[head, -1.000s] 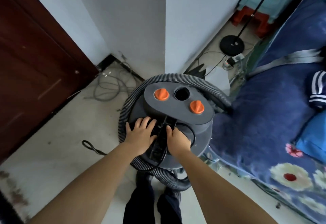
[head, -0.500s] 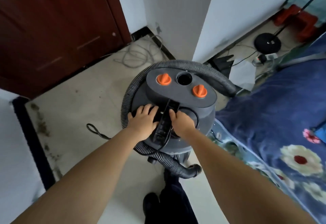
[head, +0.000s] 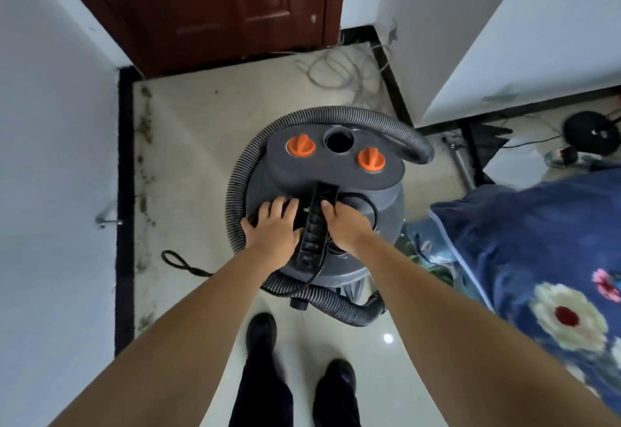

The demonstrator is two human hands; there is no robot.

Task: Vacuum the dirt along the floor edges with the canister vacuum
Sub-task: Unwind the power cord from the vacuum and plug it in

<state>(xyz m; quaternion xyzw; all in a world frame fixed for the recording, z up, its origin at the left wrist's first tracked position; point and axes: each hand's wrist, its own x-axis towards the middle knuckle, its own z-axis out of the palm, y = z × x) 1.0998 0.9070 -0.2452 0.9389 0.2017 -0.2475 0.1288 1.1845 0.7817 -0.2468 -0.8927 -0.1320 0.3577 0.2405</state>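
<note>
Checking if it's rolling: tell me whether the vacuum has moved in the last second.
No. The vacuum stays equally far right of the black cord loop; only the camera swung.

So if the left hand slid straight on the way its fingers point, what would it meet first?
Probably the raised grey housing of the canister vacuum, below the left orange knob. The left hand lies flat on the lid, fingers pointing at that step; depth is unclear.

Soft daylight, floor glare, wide-angle edge warp.

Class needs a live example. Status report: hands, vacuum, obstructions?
Both hands, left hand and right hand, resting on canister vacuum top. Hose coiled round it. Loose cable ahead near door.
</note>
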